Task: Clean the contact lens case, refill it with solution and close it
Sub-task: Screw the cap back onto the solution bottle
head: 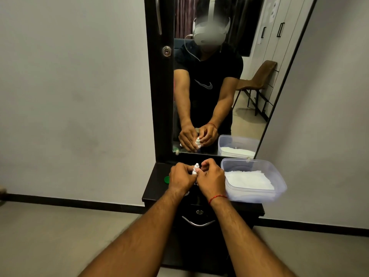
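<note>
My left hand [180, 177] is closed around a small white solution bottle [195, 168], held upright above the black dresser top [155, 188]. The bottle's nozzle tip pokes up between my hands. My right hand [211, 177] is curled beside the bottle, thumb touching it near the neck; whether its raised fingers pinch the cap I cannot tell. A green round lid [166, 179] of the lens case lies on the dresser top just left of my left hand. A bit of white under my left wrist may be the lens case; most of it is hidden.
A clear plastic box [279, 176] holding white tissues sits on the right side of the dresser top, close to my right hand. A tall mirror [249, 86] stands right behind. Below the top is a drawer with a metal handle [197, 222].
</note>
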